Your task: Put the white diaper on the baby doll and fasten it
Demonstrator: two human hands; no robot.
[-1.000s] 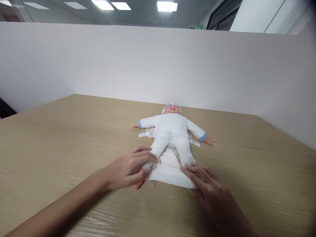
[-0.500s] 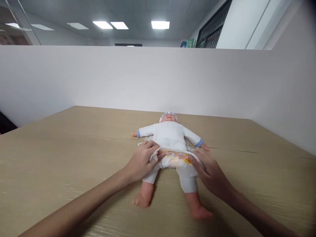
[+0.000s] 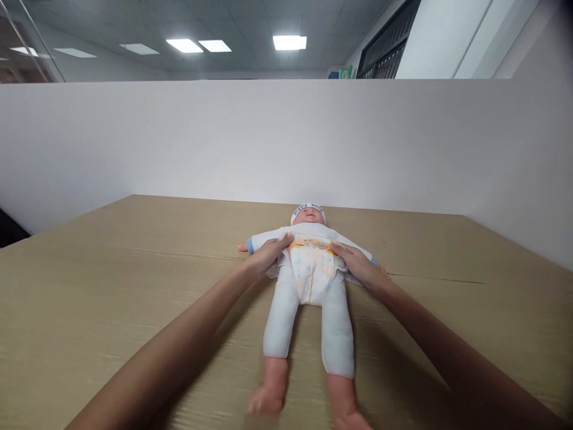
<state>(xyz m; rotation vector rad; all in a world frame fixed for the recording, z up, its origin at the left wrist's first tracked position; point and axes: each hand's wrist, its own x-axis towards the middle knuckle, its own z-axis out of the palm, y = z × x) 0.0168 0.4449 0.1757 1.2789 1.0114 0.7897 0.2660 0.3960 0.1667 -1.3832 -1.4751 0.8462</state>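
Up over the tummy of the white-clothed baby doll (image 3: 308, 232) has come the white paper diaper's patterned front (image 3: 312, 272). The person's left hand (image 3: 271, 249) and right hand (image 3: 353, 260) press its two top corners. Between them, the doll lies face up, long ways, head beyond the hands, feet nearer.

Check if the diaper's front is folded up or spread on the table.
Folded up: the diaper's front panel lies over the doll, left hand and right hand at its top corners.
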